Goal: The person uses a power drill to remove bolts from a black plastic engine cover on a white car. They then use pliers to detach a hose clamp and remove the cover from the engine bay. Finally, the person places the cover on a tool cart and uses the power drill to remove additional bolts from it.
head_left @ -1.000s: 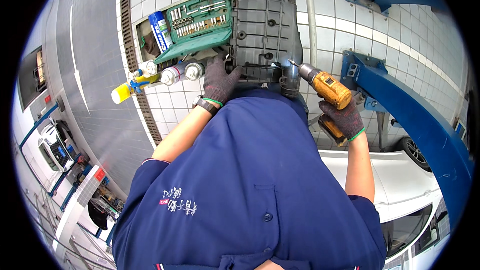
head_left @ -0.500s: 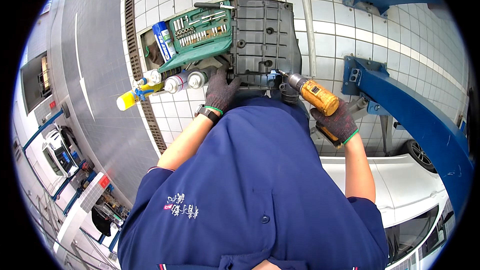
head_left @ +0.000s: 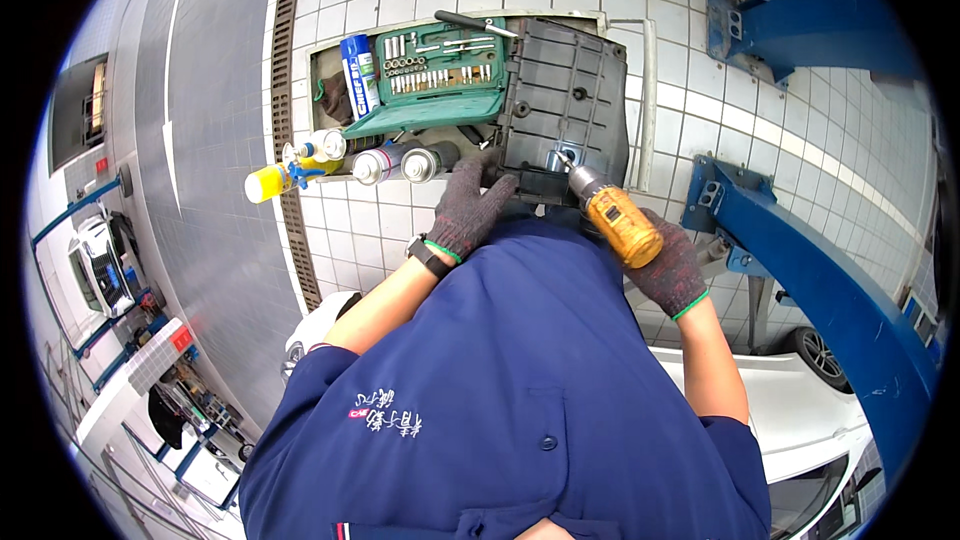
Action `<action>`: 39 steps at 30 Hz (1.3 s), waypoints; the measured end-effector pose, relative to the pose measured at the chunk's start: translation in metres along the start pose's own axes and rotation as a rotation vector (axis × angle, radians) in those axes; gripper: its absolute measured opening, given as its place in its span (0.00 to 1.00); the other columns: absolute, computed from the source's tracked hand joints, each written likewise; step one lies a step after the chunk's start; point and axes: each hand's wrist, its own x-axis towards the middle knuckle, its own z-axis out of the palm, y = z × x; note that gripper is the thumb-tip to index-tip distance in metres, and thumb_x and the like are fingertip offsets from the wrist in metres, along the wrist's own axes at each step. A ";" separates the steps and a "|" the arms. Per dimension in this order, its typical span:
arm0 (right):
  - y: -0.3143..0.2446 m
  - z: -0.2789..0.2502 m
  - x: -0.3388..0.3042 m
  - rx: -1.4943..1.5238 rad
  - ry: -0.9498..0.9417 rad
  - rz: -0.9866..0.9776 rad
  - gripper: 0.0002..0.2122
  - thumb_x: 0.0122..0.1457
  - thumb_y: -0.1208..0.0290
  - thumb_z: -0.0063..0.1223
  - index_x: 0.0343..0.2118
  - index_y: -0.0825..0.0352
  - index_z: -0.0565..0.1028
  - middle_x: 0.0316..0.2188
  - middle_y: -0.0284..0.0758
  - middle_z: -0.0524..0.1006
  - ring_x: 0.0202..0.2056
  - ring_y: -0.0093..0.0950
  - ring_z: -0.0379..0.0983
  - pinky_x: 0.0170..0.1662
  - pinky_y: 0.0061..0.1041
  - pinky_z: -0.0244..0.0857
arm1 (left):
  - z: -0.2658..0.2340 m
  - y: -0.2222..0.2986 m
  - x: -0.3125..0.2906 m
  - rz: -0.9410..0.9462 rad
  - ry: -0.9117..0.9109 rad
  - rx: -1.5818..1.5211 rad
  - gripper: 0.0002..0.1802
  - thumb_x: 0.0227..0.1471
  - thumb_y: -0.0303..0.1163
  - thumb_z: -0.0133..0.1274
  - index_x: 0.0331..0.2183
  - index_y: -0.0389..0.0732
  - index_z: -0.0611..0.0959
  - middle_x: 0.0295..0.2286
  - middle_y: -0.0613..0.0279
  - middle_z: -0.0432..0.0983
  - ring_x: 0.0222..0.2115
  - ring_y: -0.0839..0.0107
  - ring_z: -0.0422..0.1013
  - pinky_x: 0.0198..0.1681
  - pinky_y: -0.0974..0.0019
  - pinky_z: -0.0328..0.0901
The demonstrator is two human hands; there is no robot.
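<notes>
A black ribbed plastic housing lies on a cart, tilted slightly. My gloved left hand is at its near left corner, thumb on the near side and fingers along the left side, partly hidden. In my gloved right hand is a yellow cordless drill, pointing up and left. The tip of its bit is over the near part of the housing, where a bright patch of light shows; whether it touches a screw I cannot make out. Left of the housing, a green socket set case lies open with sockets and bits in it.
A ratchet handle bridges case and housing. Left stand a blue spray can, two more spray cans and a yellow bottle with a blue trigger. Blue lift arms and a white car are on the right.
The drill's tip has shifted from the housing's near edge onto its face, with the light patch there. The whole view has shifted, so the cart sits lower and farther right.
</notes>
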 end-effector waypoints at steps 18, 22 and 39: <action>-0.258 0.083 0.280 -0.503 -0.208 -0.596 0.26 0.64 0.65 0.64 0.62 0.66 0.70 0.50 0.51 0.84 0.53 0.52 0.81 0.55 0.47 0.76 | -0.206 -0.011 0.064 -0.198 0.085 -1.352 0.22 0.65 0.39 0.62 0.56 0.40 0.81 0.47 0.59 0.84 0.47 0.62 0.82 0.53 0.55 0.79; -0.231 0.152 0.352 -0.498 -0.123 -0.493 0.19 0.66 0.73 0.59 0.59 0.66 0.74 0.53 0.48 0.84 0.55 0.50 0.82 0.55 0.45 0.78 | -0.224 -0.082 0.136 -0.353 0.082 -1.146 0.24 0.63 0.39 0.66 0.55 0.39 0.82 0.45 0.58 0.85 0.45 0.62 0.84 0.50 0.56 0.80; -0.185 0.180 0.351 -0.314 -0.021 -0.470 0.16 0.66 0.72 0.60 0.56 0.64 0.80 0.50 0.47 0.85 0.52 0.47 0.83 0.55 0.46 0.77 | -0.216 -0.188 0.231 -0.352 -0.026 0.102 0.35 0.53 0.50 0.69 0.52 0.31 0.88 0.45 0.43 0.88 0.45 0.54 0.85 0.51 0.56 0.77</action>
